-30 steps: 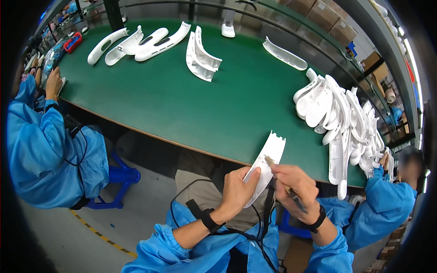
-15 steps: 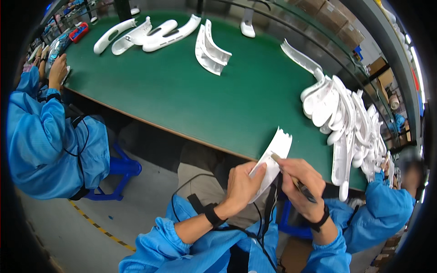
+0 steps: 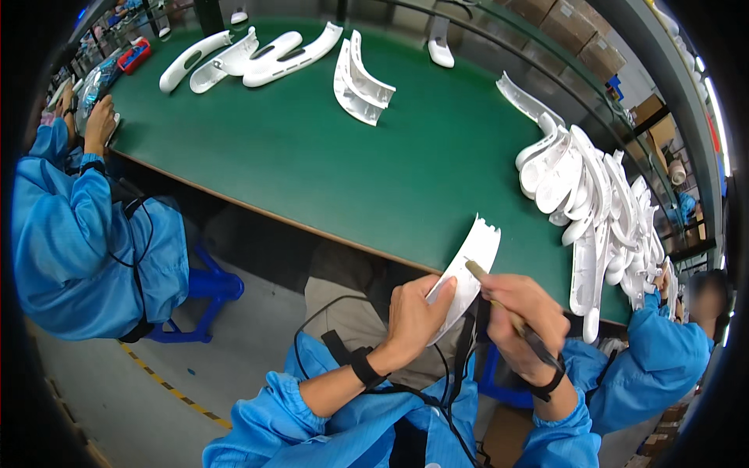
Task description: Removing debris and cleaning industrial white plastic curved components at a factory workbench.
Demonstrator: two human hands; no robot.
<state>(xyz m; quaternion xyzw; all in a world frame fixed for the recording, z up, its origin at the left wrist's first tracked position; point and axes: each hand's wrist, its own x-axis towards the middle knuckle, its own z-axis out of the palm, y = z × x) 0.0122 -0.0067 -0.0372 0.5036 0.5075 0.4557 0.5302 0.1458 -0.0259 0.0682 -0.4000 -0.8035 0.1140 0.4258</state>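
Observation:
My left hand is closed on a long white plastic shell, thumb on its inner face. The shell slants over the table's near edge, its notched end pointing away from me. My right hand grips a slim stick-like tool with a tan tip; its exact kind is not clear. That tip is at the shell's inner face, and I cannot tell whether it touches. The tool's darker rear part shows below the fingers. Black bands circle both my wrists.
A heap of white plastic shells covers the right of the green table. Several more shells lie at the far left, and a nested-looking pair at the far middle. People in blue sit on both sides.
My right hand has shifted slightly right and the tool has turned in it, showing more of its shaft. My left hand and the shell have hardly moved.

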